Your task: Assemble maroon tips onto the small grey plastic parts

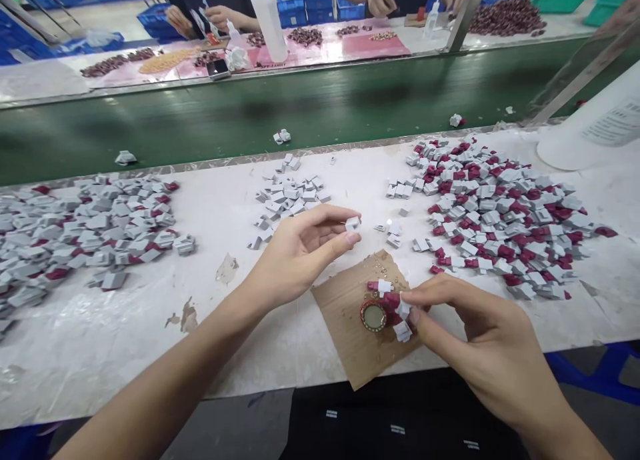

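Between thumb and fingertips, my left hand point(305, 250) pinches a small grey plastic part point(353, 225) above the white table. My right hand point(465, 333) closes its thumb and index finger on a grey and dark red part point(404, 308) at the right edge of a brown cardboard piece point(345, 327). On the cardboard lie a round metal cap point(373, 315), open side up, and a few more grey and dark red parts point(383, 287) touching or close to it. A small heap of grey parts point(290, 193) sits just beyond my left hand.
Large piles of grey and dark red parts lie at the left point(100, 227) and right point(505, 213). A white bottle point(590, 127) stands at the back right. Beyond the table runs a green conveyor belt point(225, 123) carrying a few parts; people's hands work across it.
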`<state>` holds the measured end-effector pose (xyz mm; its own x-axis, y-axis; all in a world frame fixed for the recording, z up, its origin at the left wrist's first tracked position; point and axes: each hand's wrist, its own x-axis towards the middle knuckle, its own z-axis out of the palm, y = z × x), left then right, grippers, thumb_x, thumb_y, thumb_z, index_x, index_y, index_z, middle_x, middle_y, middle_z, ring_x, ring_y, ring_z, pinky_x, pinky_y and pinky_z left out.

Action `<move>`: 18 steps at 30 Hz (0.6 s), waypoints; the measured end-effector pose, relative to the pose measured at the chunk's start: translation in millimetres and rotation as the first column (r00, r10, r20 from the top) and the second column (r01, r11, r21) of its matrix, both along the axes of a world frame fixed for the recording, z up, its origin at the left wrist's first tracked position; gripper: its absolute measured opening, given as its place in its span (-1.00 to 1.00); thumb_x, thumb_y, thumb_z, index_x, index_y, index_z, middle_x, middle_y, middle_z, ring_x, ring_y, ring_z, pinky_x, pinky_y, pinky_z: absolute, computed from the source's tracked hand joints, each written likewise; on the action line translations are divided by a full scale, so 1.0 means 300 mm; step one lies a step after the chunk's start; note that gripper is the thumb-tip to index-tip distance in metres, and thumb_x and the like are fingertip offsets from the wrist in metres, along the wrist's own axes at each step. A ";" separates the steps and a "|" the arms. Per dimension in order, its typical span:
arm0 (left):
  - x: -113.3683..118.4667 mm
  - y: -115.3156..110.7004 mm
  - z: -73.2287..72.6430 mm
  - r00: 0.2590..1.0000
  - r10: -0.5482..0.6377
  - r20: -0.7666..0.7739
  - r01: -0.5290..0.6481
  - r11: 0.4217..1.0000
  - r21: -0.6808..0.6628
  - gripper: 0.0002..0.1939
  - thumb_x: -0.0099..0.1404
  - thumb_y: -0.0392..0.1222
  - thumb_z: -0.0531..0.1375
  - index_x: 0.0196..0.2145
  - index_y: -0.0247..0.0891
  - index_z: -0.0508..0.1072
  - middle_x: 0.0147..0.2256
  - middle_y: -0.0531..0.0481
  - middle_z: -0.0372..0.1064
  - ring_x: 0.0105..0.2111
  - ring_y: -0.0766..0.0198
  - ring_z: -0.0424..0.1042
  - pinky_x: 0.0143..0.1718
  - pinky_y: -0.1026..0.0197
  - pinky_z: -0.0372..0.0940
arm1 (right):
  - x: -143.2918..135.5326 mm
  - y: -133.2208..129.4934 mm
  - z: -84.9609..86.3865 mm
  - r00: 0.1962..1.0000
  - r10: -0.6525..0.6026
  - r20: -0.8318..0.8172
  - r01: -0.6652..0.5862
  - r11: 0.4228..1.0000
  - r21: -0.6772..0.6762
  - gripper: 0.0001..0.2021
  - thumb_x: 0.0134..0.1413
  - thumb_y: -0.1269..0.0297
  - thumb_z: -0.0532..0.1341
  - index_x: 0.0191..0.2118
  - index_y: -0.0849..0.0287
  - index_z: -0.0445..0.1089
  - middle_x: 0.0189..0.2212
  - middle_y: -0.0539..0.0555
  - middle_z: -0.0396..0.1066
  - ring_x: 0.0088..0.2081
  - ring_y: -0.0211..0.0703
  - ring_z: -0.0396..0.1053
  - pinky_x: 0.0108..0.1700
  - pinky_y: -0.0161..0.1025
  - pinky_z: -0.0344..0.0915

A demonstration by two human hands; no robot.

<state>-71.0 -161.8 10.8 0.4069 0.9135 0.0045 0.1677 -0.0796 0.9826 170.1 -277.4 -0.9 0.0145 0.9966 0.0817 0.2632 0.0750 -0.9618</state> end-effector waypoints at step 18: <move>0.135 -0.008 0.041 0.975 -0.138 0.173 0.172 0.964 -0.201 -0.88 0.54 -0.12 0.34 -0.11 -0.20 0.64 -0.39 0.01 0.64 -0.45 0.23 0.63 -0.33 0.16 0.58 | -0.003 0.107 -0.041 0.847 -0.186 -0.497 0.193 0.980 -0.038 -0.90 0.33 0.30 0.47 -0.12 -0.10 0.72 -0.19 0.01 0.72 -0.06 0.04 0.72 0.11 0.09 0.67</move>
